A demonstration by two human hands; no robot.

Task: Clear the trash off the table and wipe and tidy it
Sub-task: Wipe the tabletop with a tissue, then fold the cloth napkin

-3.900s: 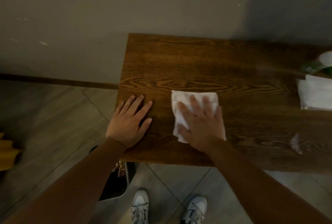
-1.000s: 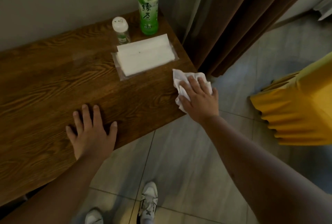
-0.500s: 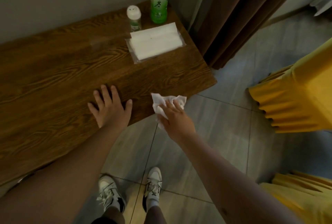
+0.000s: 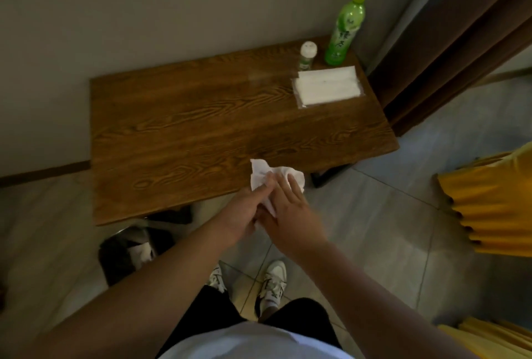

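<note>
A crumpled white tissue (image 4: 263,174) is held between both my hands, just off the front edge of the dark wooden table (image 4: 187,128). My left hand (image 4: 244,212) pinches its lower part from the left, and my right hand (image 4: 290,209) covers it from the right with fingers spread over it. At the table's far right corner stand a green drink bottle (image 4: 344,30) and a small white-capped bottle (image 4: 307,55). In front of them lies a flat pack of white tissues (image 4: 328,89).
A black trash bin (image 4: 129,249) with white waste inside sits on the tiled floor under the table's front left. Brown curtains (image 4: 460,27) hang at the right. Yellow chair covers (image 4: 495,200) stand at the right, close to the table. My shoes (image 4: 270,281) are below.
My left hand has lifted off the tabletop and joined my right hand on the tissue. The view has pulled back, and the whole table now shows.
</note>
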